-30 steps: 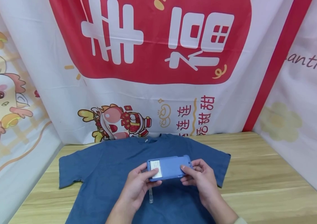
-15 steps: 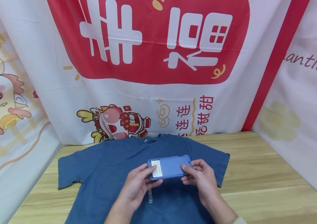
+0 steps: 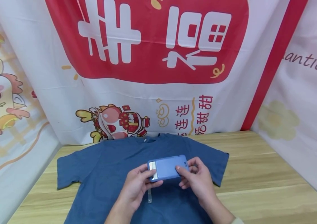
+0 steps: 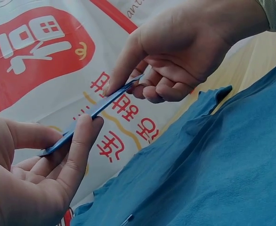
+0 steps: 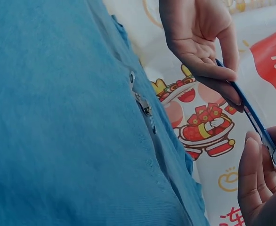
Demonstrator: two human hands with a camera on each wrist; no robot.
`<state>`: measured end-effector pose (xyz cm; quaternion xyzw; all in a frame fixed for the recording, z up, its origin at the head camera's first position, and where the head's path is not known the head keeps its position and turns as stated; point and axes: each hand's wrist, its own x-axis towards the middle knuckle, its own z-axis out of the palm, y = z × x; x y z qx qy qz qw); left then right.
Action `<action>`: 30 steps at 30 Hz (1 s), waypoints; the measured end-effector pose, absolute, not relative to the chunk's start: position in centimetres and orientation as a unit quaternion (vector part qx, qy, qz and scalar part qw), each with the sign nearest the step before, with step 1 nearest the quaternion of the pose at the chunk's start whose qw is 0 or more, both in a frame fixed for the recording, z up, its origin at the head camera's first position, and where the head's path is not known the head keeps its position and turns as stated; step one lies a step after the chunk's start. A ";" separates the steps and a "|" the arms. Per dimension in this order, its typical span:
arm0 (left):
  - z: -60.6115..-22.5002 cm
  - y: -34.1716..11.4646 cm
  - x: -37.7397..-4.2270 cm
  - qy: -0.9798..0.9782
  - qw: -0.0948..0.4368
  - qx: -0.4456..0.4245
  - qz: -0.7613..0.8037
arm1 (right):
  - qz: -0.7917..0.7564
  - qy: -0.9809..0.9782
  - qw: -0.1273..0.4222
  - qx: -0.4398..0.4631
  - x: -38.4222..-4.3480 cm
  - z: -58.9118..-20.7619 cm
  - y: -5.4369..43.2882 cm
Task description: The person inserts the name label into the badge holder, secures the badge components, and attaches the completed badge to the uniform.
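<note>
A blue card holder [image 3: 168, 166] is held between both hands above the shirt, a strip of white card [image 3: 152, 165] showing at its left end. My left hand [image 3: 136, 185] pinches that end, thumb on the card side and fingers beneath. At the opposite end my right hand [image 3: 200, 182] grips the holder, its thumb pressing the blue face. Seen in the left wrist view, the holder [image 4: 98, 108] is a thin tilted edge. Below the hands a clear strap [image 3: 149, 196] lies on the blue T-shirt [image 3: 99, 177]; the right wrist view shows its metal clip [image 5: 147, 110].
The T-shirt is spread on a light wooden table [image 3: 259, 174], its collar toward the back. A white printed cloth [image 3: 136, 93] with red lettering hangs right behind the table, and more printed cloth [image 3: 301, 102] bounds the sides.
My right hand has shifted slightly left together with the holder's right end, and less of the white card shows now. The left hand stays nearly in place.
</note>
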<state>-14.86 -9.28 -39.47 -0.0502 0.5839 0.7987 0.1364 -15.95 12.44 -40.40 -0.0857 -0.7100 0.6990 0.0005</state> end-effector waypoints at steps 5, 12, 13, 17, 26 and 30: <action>-39.8 -9.6 -15.0 0.572 0.133 -0.069 0.806 | 0.674 -0.735 0.008 -0.076 -16.1 -40.4 12.7; -40.1 -9.6 -15.1 0.566 0.144 -0.069 0.809 | 0.687 -0.721 0.010 -0.089 -16.3 -40.6 13.1; -40.1 -9.6 -15.1 0.566 0.145 -0.071 0.808 | 0.689 -0.719 0.012 -0.088 -16.3 -40.6 13.1; -39.9 -9.6 -15.1 0.566 0.142 -0.073 0.809 | 0.692 -0.717 0.021 -0.081 -16.3 -40.5 12.9; -39.9 -9.3 -14.9 0.553 0.151 -0.051 0.818 | 0.692 -0.715 0.028 -0.095 -16.4 -40.5 13.1; -39.9 -9.2 -14.9 0.558 0.153 -0.046 0.814 | 0.695 -0.712 0.028 -0.098 -16.4 -40.5 13.3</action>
